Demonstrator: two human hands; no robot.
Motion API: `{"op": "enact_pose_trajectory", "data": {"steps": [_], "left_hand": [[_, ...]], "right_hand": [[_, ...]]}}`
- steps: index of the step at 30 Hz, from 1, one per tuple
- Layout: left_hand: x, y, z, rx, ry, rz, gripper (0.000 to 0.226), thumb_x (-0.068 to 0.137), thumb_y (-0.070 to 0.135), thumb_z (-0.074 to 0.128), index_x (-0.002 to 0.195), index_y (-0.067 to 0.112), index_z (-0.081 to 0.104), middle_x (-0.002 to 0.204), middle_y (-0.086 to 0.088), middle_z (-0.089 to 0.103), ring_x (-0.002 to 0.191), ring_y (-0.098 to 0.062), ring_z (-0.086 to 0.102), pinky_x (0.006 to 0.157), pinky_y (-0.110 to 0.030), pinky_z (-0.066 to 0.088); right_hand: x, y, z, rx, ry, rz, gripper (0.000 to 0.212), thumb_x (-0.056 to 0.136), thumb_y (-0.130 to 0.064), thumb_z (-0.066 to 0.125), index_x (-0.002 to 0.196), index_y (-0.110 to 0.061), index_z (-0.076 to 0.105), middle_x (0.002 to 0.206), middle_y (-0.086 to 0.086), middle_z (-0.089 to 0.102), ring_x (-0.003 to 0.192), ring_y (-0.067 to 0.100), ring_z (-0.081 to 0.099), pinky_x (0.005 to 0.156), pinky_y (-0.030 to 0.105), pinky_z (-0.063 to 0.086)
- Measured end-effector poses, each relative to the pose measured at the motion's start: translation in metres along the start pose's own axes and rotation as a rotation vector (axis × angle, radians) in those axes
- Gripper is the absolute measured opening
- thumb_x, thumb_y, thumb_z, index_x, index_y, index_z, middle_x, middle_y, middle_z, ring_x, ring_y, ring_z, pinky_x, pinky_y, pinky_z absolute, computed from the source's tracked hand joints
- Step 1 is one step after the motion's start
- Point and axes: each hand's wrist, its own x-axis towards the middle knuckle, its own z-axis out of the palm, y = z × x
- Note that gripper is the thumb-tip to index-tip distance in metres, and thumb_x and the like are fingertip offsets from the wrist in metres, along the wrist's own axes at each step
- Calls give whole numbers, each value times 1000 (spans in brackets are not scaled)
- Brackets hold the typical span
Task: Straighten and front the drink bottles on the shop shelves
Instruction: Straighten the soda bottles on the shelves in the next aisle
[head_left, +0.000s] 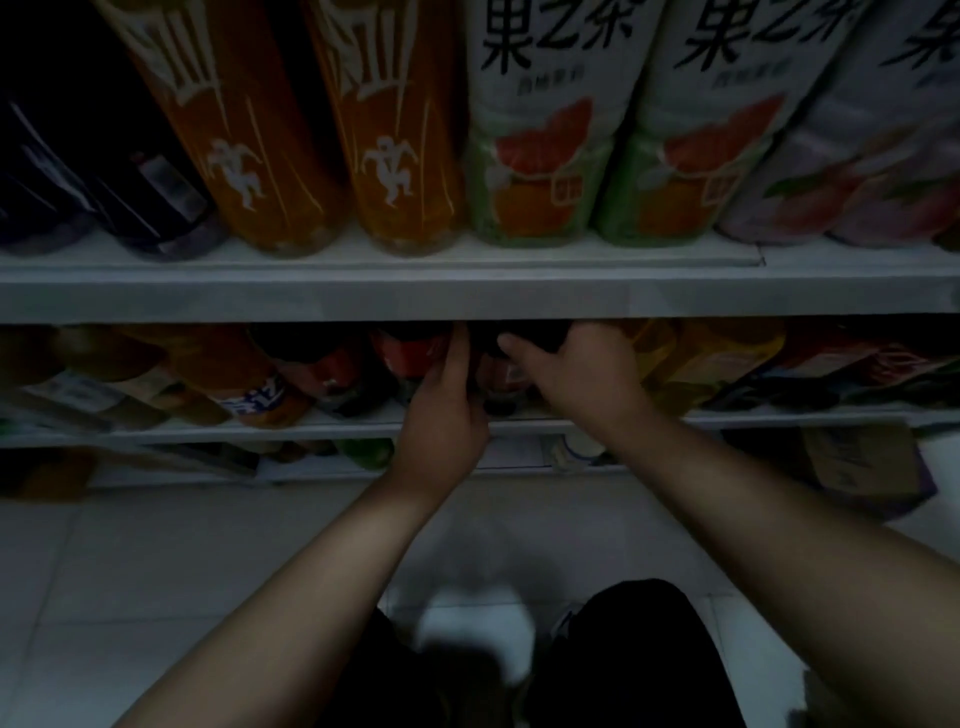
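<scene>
Middle shelf (260, 423), front edge: a red-labelled bottle (410, 358) and a dark bottle (501, 379) stand side by side, partly hidden under the upper shelf (467, 296).
Left hand (447, 410): fingers reach up between the two bottles, against the red-labelled one; I cannot tell whether they wrap it.
Right hand (576, 374): thumb and curled fingers grasp the dark bottle near its top.
Left of them: an orange bottle (244, 384), tilted.
Upper shelf, front edge: orange drink bottles (395, 156) beside white-labelled fruit tea bottles (545, 145), labels facing out.
</scene>
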Motion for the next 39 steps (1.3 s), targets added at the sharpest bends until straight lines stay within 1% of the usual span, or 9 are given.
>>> {"op": "enact_pose_trajectory", "data": {"steps": [3, 6, 9, 11, 17, 20, 23, 29, 39], "left_hand": [[-12, -6, 10, -246, -28, -16, 77, 82, 2, 41, 152, 14, 12, 154, -7, 31, 141, -18, 32, 114, -34, 31], [-23, -15, 20, -255, -88, -47, 71, 82, 4, 43, 149, 9, 18, 155, -4, 21, 144, -15, 22, 118, -33, 22], [-23, -15, 25, -242, -109, -75, 77, 81, 7, 46, 150, 9, 12, 156, 0, 12, 144, -6, 11, 114, -13, 11], [-18, -10, 29, -288, -127, -121, 81, 84, 3, 48, 152, 11, 5, 159, 0, 6, 146, -7, 6, 117, -24, 15], [-15, 12, 44, -382, 5, -368, 84, 81, 9, 46, 154, 29, 10, 150, -3, 29, 138, -23, 33, 105, -49, 41], [-17, 13, 49, -511, 15, -378, 84, 76, 14, 43, 152, 36, 13, 153, 6, 30, 139, -16, 33, 101, -52, 44], [-18, 10, 49, -568, 21, -383, 82, 76, 11, 45, 151, 31, 20, 153, 11, 30, 139, -12, 32, 104, -52, 41], [-11, 5, 47, -707, 54, -351, 71, 75, 5, 50, 142, 24, 37, 135, 16, 51, 128, -4, 46, 112, -42, 35], [-6, 9, 54, -579, -2, -462, 92, 82, -2, 52, 153, 34, 4, 152, -6, 26, 139, -24, 30, 111, -48, 34]], "right_hand": [[11, 17, -7, -47, -258, -53, 18, 85, -29, 68, 99, -20, 60, 77, -11, 59, 82, 12, 57, 52, 6, 33], [18, 25, -11, 20, -345, -47, 43, 88, -21, 65, 129, -15, 51, 103, -1, 62, 96, 19, 62, 78, 20, 44], [18, 28, -8, 6, -296, -50, 45, 86, -26, 68, 127, -14, 53, 105, 1, 66, 99, 23, 63, 80, 22, 42], [16, 27, -6, -74, -218, -77, 48, 82, -35, 72, 123, -14, 58, 112, 6, 67, 102, 24, 61, 78, 22, 41], [17, 14, -23, -40, -278, -37, 48, 86, -42, 65, 127, -20, 54, 110, -5, 62, 104, 10, 56, 74, 13, 38], [20, 15, -28, 1, -461, 29, 12, 97, -27, 51, 106, -21, 58, 71, -14, 60, 60, -8, 59, 45, 5, 38], [21, 19, -31, 77, -477, 110, 16, 100, -25, 46, 92, -14, 54, 51, -9, 62, 41, -2, 56, 45, 10, 45], [22, 15, -35, 57, -460, 48, 14, 99, -26, 48, 99, -15, 56, 71, -6, 62, 42, -7, 53, 37, 5, 34], [23, 20, -29, -76, -393, -49, 50, 93, -45, 53, 134, -17, 46, 105, -2, 65, 83, 10, 62, 63, 7, 44]]}}
